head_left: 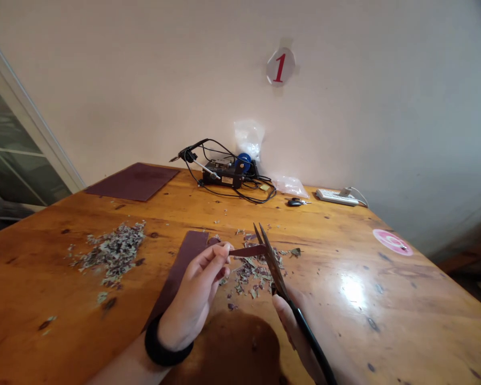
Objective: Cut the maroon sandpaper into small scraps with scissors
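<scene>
A narrow dark red strip (246, 251) is pinched between the thumb and fingers of my left hand (206, 280), which has a black band at the wrist. My right hand (299, 331) is closed round the handles of black scissors (278, 275). Their blades are slightly parted, with the strip's right end at them. Small cut scraps (256, 275) lie on the wooden table (324, 240) below the strip. A longer dark red piece (180, 267) lies partly under my left hand and forearm.
A pile of shreds (118, 251) lies at the left. Behind are a dark red sheet (136, 181), a black device (224, 175) with cables, plastic bags (291, 186), a key (296, 202) and a power strip (336, 197). A pink round sticker (393, 242) is at the right.
</scene>
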The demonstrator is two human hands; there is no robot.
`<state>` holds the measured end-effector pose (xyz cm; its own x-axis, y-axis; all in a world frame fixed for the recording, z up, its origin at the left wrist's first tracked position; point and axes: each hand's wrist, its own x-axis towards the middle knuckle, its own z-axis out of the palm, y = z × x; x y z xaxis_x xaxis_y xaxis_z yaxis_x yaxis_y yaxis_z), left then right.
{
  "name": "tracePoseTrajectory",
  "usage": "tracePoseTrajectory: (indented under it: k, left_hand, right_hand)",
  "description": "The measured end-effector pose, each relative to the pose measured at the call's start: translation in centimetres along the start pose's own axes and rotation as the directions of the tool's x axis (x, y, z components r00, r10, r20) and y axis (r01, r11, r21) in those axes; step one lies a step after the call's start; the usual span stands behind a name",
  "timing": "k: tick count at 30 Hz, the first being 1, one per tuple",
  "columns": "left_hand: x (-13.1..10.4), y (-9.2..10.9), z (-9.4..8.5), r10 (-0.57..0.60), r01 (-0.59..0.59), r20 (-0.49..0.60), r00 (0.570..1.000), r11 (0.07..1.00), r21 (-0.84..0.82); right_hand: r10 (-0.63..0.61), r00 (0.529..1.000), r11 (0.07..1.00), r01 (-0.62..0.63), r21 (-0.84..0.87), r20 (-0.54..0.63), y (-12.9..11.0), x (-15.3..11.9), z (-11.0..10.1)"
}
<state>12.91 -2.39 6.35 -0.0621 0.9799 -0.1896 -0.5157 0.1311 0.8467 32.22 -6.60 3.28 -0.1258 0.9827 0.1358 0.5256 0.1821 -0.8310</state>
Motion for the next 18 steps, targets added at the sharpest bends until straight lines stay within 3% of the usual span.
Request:
tracePoseTrajectory:
  k: [9, 18]
  left_hand:
    - [0.1, 0.2, 0.2, 0.010, -0.009, -0.029, 1.000, 1.000, 0.027]
    - [0.7, 0.4, -0.5, 0.084, -0.084, -0.012, 0.996, 0.996, -0.020]
  right_hand:
    - [0.086, 0.996, 0.990, -0.087, 0.109, 0.015, -1.0, 0.2, -0.1]
    - [0.094, 0.995, 0.988, -0.098, 0.121, 0.044, -0.3, 0.9, -0.5]
